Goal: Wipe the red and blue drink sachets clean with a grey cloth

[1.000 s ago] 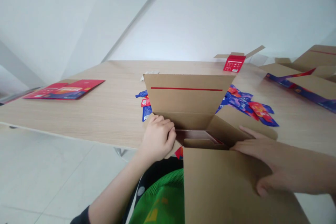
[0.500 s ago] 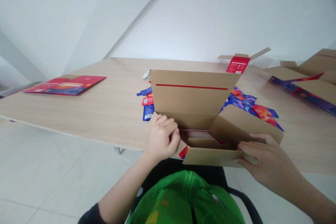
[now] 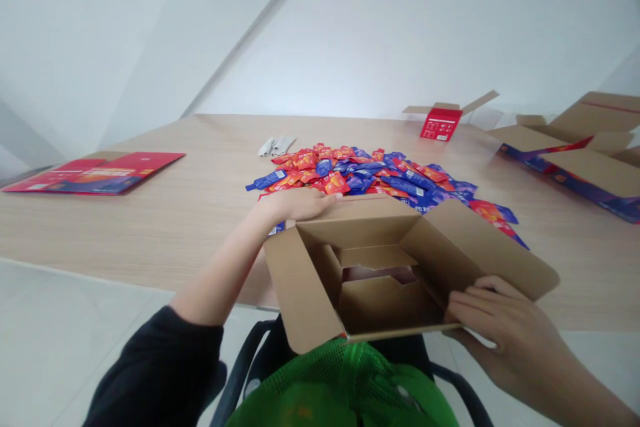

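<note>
A brown cardboard box (image 3: 380, 303) stands in front of me at the table's near edge, its top flaps spread outward. Inside, the bottom flaps leave a gap between them. My right hand (image 3: 493, 323) pinches the box's near right edge, thumb outside and fingers inside. Stretched out flat, my left hand (image 3: 307, 203) lies on the far flap (image 3: 367, 208), which is folded back toward the table; its fingertips are partly hidden. Just beyond that flap is a heap of small red and blue packets (image 3: 360, 170).
Flattened red-and-blue cartons (image 3: 100, 175) lie at the left on the table (image 3: 215, 213). A small red box (image 3: 441, 123) with raised flaps stands at the back. To the right is another open carton (image 3: 590, 167). White crumpled pieces (image 3: 277, 145) lie behind the packets.
My left hand has moved from the box's left corner to the far flap, which has gone from upright to folded back. The left flap now hangs outward. My right hand stays on the box.
</note>
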`<state>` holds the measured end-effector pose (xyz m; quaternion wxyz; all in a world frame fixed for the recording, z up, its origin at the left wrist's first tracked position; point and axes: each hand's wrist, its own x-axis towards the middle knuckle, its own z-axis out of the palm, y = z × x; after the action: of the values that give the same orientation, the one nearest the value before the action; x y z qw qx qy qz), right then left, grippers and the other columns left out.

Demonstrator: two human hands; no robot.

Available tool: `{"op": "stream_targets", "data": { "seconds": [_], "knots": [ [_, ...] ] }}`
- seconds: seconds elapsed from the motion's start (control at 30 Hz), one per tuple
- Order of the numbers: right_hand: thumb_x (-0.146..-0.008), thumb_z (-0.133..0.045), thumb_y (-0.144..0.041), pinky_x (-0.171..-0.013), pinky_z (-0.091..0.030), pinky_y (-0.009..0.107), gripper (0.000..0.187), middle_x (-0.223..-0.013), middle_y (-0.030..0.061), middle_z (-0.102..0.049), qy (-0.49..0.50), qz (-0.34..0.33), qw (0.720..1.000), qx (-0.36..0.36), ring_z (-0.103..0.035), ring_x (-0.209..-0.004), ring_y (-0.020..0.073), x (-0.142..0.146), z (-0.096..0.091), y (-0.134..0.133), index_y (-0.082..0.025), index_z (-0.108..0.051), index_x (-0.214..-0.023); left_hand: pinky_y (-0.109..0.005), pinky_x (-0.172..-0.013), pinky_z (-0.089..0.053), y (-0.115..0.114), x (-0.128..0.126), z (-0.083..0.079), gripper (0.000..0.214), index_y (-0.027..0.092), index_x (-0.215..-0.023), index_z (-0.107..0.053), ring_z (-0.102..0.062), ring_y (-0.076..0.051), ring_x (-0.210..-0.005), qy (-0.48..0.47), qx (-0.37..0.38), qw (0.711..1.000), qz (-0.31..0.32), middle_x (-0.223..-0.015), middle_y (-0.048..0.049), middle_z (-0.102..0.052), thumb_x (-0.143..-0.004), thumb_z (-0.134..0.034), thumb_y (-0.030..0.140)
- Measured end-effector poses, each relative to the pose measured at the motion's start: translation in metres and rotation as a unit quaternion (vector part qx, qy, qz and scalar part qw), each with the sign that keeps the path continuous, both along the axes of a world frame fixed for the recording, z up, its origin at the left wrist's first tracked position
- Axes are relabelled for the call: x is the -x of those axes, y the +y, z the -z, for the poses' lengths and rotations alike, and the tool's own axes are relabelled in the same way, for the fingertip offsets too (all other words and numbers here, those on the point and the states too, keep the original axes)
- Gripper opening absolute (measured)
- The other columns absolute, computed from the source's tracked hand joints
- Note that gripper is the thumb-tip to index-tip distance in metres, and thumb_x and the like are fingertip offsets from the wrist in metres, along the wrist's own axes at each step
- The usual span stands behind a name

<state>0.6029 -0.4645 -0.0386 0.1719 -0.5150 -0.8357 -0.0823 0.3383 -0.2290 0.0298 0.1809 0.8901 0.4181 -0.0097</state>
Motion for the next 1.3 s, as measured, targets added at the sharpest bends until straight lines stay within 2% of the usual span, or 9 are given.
{"op": "stream_targets", "data": {
  "seconds": [0.13, 0.37, 0.5, 0.63, 0.73, 0.83, 1.0, 1.17, 1.3],
  "knots": [
    [-0.087, -0.053, -0.021, -0.076, -0.043, 0.036, 0.015, -0.074, 0.0029, -0.068, 0.009, 0.006, 1.0, 0.004, -0.061, -0.069, 0.0185, 0.001, -0.001, 0.007, -0.023, -0.062, -0.076, -0.043, -0.105, -0.04, 0.012, 0.011, 0.015, 0.078, 0.021, -0.122, -0.066, -0.057, -0.03, -0.125, -0.004, 0.04, 0.999, 0.014, -0.131, -0.0084, -0.063, -0.09, -0.019, 0.075],
    [-0.083, -0.066, -0.042, -0.09, -0.047, 0.046, 0.026, -0.12, 0.0084, -0.062, 0.001, 0.031, 0.997, 0.076, -0.058, -0.111, 0.0299, -0.01, -0.018, 0.014, -0.027, -0.065, -0.104, -0.048, -0.118, -0.022, 0.003, 0.067, 0.002, 0.078, 0.028, -0.139, -0.053, -0.028, -0.028, -0.146, -0.167, -0.014, 0.983, -0.069, -0.155, -0.0014, -0.036, -0.094, -0.005, 0.069],
    [-0.088, -0.054, -0.053, -0.11, -0.032, 0.06, 0.064, -0.158, 0.0105, -0.026, 0.007, 0.116, 0.993, -0.004, -0.028, -0.142, 0.0373, -0.024, -0.018, 0.025, -0.029, -0.04, -0.145, -0.056, -0.12, -0.007, -0.034, 0.071, -0.012, 0.062, 0.028, -0.141, -0.049, -0.016, -0.028, -0.149, -0.182, -0.14, 0.973, -0.022, -0.16, -0.0011, -0.025, -0.099, -0.018, 0.06],
    [-0.093, -0.041, -0.055, -0.112, -0.03, 0.059, 0.07, -0.156, 0.017, -0.03, 0.007, 0.191, 0.982, 0.003, -0.029, -0.143, 0.0354, -0.025, -0.002, 0.04, -0.016, -0.03, -0.151, -0.054, -0.119, -0.014, -0.084, 0.059, -0.011, 0.047, 0.027, -0.144, -0.043, -0.032, -0.026, -0.143, -0.12, -0.157, 0.976, 0.094, -0.151, -0.0043, -0.044, -0.103, -0.03, 0.045],
    [-0.094, -0.038, -0.056, -0.109, -0.038, 0.055, 0.069, -0.148, 0.0193, -0.043, 0.029, 0.228, 0.973, 0.029, -0.042, -0.135, 0.0346, -0.021, 0.003, 0.046, -0.011, -0.036, -0.147, -0.048, -0.114, -0.026, -0.101, 0.052, 0.007, 0.036, 0.025, -0.127, -0.058, -0.053, -0.023, -0.122, -0.114, -0.123, 0.974, 0.152, -0.125, -0.0047, -0.064, -0.101, -0.037, 0.039],
    [-0.094, -0.036, -0.056, -0.094, -0.05, 0.053, 0.064, -0.131, 0.0178, -0.061, 0.051, 0.269, 0.96, 0.06, -0.06, -0.116, 0.0357, -0.019, -0.002, 0.047, -0.014, -0.045, -0.142, -0.049, -0.108, -0.03, -0.1, 0.046, 0.046, 0.031, 0.022, -0.092, -0.062, -0.058, -0.022, -0.094, -0.172, -0.183, 0.963, 0.1, -0.093, -0.004, -0.065, -0.098, -0.035, 0.033],
    [-0.097, -0.031, -0.047, -0.074, -0.054, 0.043, 0.048, -0.102, 0.0101, -0.074, 0.081, 0.213, 0.959, 0.17, -0.069, -0.089, 0.031, -0.017, -0.014, 0.051, -0.021, -0.07, -0.108, -0.058, -0.102, -0.029, -0.091, 0.033, 0.108, 0.02, 0.024, -0.075, -0.047, -0.052, -0.026, -0.085, -0.368, -0.383, 0.846, -0.051, -0.077, -0.0055, -0.054, -0.087, -0.032, 0.029],
    [-0.097, -0.031, -0.056, -0.078, -0.054, 0.045, 0.054, -0.091, 0.0076, -0.075, 0.114, 0.186, 0.943, 0.251, -0.069, -0.086, 0.0305, -0.015, -0.025, 0.06, -0.022, -0.071, -0.085, -0.056, -0.101, -0.031, -0.091, 0.025, 0.104, 0.015, 0.024, -0.076, -0.047, -0.05, -0.025, -0.084, -0.336, -0.372, 0.861, -0.082, -0.075, -0.0044, -0.053, -0.086, -0.036, 0.026],
    [-0.097, -0.035, -0.055, -0.108, -0.04, 0.047, 0.05, -0.131, 0.0068, -0.063, 0.216, 0.172, 0.934, 0.226, -0.056, -0.123, 0.0319, -0.04, -0.028, 0.05, -0.025, -0.067, -0.122, -0.052, -0.107, -0.031, -0.097, 0.04, 0.088, 0.017, 0.023, -0.092, -0.055, -0.054, -0.024, -0.1, -0.36, -0.302, 0.881, -0.051, -0.097, -0.006, -0.061, -0.09, -0.038, 0.022]
  ]
}}
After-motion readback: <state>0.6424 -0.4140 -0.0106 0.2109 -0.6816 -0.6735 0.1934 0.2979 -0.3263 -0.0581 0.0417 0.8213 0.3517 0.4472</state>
